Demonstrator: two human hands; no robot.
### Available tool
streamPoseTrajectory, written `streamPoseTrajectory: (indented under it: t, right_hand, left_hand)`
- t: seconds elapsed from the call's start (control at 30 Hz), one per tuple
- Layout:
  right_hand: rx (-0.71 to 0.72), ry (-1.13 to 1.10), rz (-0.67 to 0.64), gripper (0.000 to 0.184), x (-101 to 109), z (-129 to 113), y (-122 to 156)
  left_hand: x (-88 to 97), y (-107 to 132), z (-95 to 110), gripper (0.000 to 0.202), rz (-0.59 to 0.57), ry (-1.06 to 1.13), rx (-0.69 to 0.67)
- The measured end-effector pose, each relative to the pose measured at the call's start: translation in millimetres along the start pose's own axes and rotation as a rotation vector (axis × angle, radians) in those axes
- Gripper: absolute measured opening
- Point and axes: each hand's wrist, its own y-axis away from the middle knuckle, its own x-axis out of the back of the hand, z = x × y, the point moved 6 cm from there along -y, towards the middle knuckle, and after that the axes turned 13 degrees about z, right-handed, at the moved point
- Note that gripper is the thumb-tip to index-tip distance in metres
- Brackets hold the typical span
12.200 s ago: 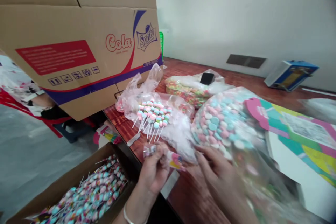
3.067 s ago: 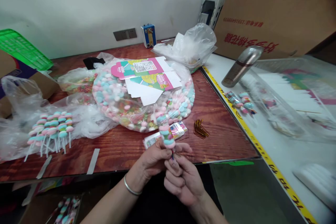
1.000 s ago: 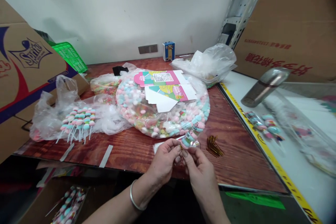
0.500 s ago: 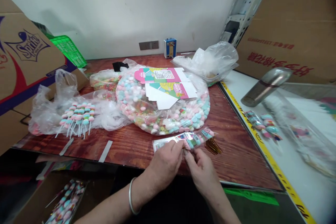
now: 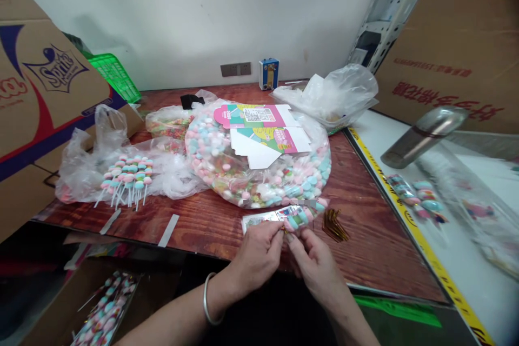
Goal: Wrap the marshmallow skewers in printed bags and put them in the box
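Note:
A marshmallow lollipop in a clear printed bag (image 5: 298, 220) lies tilted in front of me, its gathered neck pointing down between my fingertips. My left hand (image 5: 259, 251) is closed in a pinch at that neck, where a bit of gold twist tie (image 5: 285, 231) shows. Opposite it, my right hand (image 5: 316, 259) pinches the tie from the other side, fingers curled. Fingertips hide most of the tie and the stick. Under and left of the bag lie flat printed bags (image 5: 253, 220). Loose gold twist ties (image 5: 335, 226) rest on the wooden table (image 5: 381, 248) to the right.
Behind my hands sits a large bag of marshmallows (image 5: 203, 165) with an unfolded printed carton (image 5: 261, 157) on it. Unwrapped marshmallow sticks (image 5: 128, 173) lie left. A box of wrapped lollipops (image 5: 107, 308) stands below. At right are a steel flask (image 5: 424, 138) and bagged lollipops (image 5: 427, 200).
The whole view has shifted slightly, so things sit a little farther right. Both hands stay at the bag's neck, with the fingers only slightly moved.

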Motion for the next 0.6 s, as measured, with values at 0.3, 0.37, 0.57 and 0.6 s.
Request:
streamPoseTrajectory:
  t: [0.3,0.37,0.57,0.6]
  right_hand:
    - [0.196,0.147,0.306,0.029,-4,-22,3]
    - [0.165,0.115,0.302,0.029,-4,-20,4]
    - [0.331,0.166,0.292,0.033,17,-21,9]
    - [0.373,0.185,0.285,0.032,21,-22,8]
  left_hand:
    - [0.3,-7,-1,0.031,0.095,0.367,0.199]
    - [-0.7,-7,-1,0.031,0.064,0.428,0.211]
    - [19.2,-17,17,0.034,-0.119,0.662,0.047]
    - [24.8,-19,21,0.035,-0.156,0.712,0.036]
